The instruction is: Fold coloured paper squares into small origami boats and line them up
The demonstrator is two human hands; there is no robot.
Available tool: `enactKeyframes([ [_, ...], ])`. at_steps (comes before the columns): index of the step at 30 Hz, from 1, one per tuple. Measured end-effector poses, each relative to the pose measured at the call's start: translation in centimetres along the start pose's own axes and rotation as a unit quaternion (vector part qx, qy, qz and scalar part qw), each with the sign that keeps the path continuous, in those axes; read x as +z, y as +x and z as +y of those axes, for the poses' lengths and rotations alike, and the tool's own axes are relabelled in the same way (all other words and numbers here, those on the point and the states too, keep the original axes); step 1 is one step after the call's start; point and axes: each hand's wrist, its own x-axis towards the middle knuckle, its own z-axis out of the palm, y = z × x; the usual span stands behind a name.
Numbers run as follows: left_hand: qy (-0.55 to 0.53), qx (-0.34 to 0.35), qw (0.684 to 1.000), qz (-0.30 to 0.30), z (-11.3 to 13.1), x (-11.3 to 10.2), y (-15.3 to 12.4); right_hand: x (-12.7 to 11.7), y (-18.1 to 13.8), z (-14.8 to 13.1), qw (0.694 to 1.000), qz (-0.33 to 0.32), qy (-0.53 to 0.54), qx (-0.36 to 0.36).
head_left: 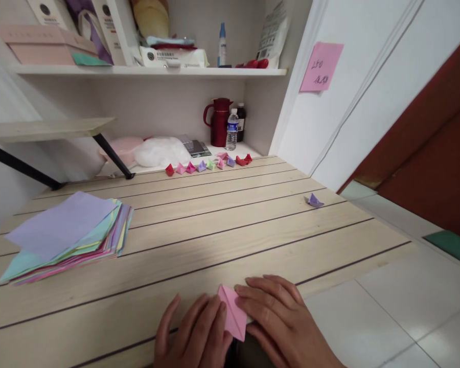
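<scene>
A small folded piece of pink paper point(233, 313) with a crease down its length is at the table's near edge. From its left side my left hand point(197, 332) grips it, with the fingertips on top and the thumb mostly hidden. On the other side my right hand point(278, 317) pinches its right edge, fingers together over the paper. A stack of coloured paper sheets point(72, 230), lavender on top, lies to the left on the table point(199, 245). Along the back edge stands a row of small folded paper boats point(201, 166) in several colours.
A lone purple paper boat point(314, 201) sits near the table's right edge. Behind are a red thermos jug point(219, 122), a water bottle point(232, 130) and a white plastic bag point(161, 152). A small raised shelf point(46, 129) with black legs stands at back left.
</scene>
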Motion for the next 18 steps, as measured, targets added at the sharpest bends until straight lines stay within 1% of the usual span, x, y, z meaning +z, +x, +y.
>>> enactKeyframes([
  [2,-0.007,0.003,1.0,-0.018,-0.5,-0.5,0.0,-0.4,0.3,0.0,0.999,-0.014,0.033,0.016],
  [6,-0.015,0.047,0.996,-0.072,-1.3,-1.4,0.3,-1.0,1.2,0.0,0.989,-0.031,0.122,0.081],
  [7,-0.026,0.035,0.996,-0.076,-1.3,-1.4,0.4,-1.1,1.4,0.1,0.984,-0.039,0.144,0.095],
  [8,-0.042,0.007,0.996,-0.075,-1.2,-1.4,0.4,-1.3,1.7,0.1,0.979,-0.048,0.164,0.107],
  [11,-0.088,-0.097,0.99,-0.059,-0.5,-1.1,0.4,-1.5,2.2,0.3,0.967,-0.066,0.207,0.131],
  [15,-0.111,-0.16,0.979,-0.054,0.4,-0.8,0.6,-1.2,2.8,0.2,0.96,-0.064,0.222,0.161],
  [18,-0.099,-0.207,0.971,-0.07,0.8,-0.9,1.2,-0.9,3.3,0.0,0.958,-0.065,0.215,0.179],
])
